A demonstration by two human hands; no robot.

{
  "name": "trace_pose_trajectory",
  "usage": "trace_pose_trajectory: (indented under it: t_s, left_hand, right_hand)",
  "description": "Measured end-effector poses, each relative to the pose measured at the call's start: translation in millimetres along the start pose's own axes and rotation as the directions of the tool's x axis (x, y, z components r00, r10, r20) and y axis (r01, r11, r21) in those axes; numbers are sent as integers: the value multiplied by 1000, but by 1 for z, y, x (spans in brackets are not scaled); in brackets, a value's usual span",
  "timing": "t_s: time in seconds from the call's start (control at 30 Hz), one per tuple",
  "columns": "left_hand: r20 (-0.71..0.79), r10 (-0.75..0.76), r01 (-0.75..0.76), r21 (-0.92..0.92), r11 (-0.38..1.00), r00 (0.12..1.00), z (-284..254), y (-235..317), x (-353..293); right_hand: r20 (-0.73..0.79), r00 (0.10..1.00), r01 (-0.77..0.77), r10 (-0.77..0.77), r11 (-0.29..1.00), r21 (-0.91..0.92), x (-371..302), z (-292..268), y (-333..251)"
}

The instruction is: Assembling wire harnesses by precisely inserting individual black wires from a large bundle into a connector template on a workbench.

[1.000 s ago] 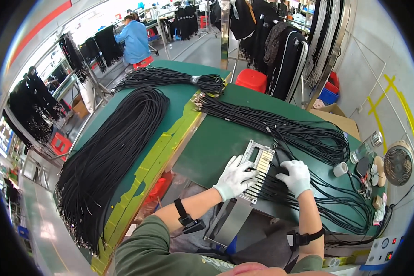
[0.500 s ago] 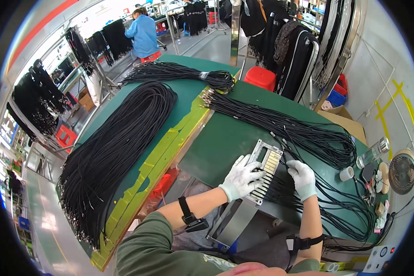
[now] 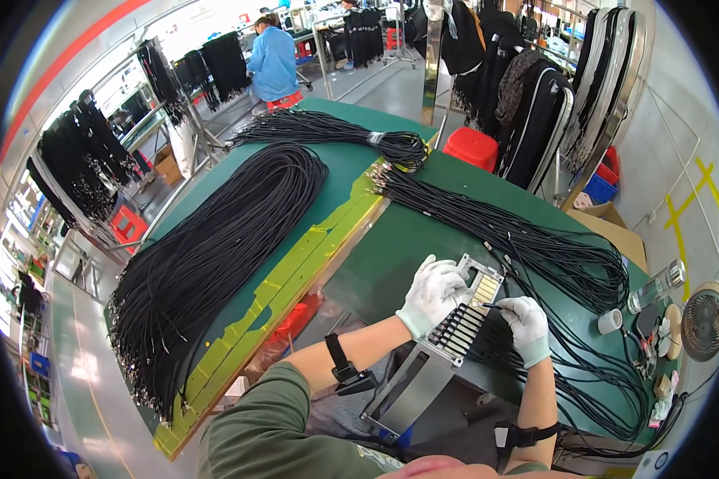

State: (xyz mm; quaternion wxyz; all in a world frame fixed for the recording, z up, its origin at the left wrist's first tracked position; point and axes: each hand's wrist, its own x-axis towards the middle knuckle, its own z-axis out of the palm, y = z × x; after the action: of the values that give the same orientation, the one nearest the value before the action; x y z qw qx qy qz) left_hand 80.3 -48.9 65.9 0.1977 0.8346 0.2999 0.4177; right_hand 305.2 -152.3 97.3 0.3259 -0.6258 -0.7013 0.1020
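A metal slotted fixture [image 3: 490,281] leans at the green table's edge, its lower slots filled with black cable ends [image 3: 457,328]. My right hand [image 3: 526,326], in a white glove, is closed on a black cable [image 3: 494,306] whose tip points left across the fixture's slots. On the fixture's left side, my gloved left hand [image 3: 435,297] has its fingers bent together close to that tip. What its fingertips pinch, if anything, is hidden. Loose black cables trail from the fixture under and past my right hand.
A large cable bundle [image 3: 224,255] covers the left of the green table [image 3: 375,267], beside a yellow-taped strip [image 3: 284,291]. Another bundle [image 3: 527,239] lies behind the fixture. A glass jar [image 3: 657,286], a white cup [image 3: 609,322] and a small fan [image 3: 705,319] stand at right.
My right hand has brought a cable end over the slots. My left hand has drawn its outstretched fingers together beside the cable tip. The whole view has shifted slightly.
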Motion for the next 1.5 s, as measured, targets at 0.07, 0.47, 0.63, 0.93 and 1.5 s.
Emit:
trace_pose_trajectory:
  t_s: [0.07,0.47,0.63,0.93,1.5]
  left_hand:
    - [-14,-30,30,9,1000,999,3,3,-3]
    - [-7,114,-114,-3,993,993,13,-33,29]
    - [94,90,-72,-179,981,992,24,-39,27]
    - [-58,101,-102,-28,994,993,7,-32,17]
    - [96,-149,144,61,988,984,37,-66,17]
  right_hand:
    - [2,1000,17,-17,1000,12,1,2,-5]
    - [-58,994,91,-92,996,-15,43,27,21]
    - [-107,984,151,-144,987,55,47,51,13]
    - [-47,994,-91,96,990,108,20,19,6]
    - [-35,999,16,-28,952,-304,44,41,37]
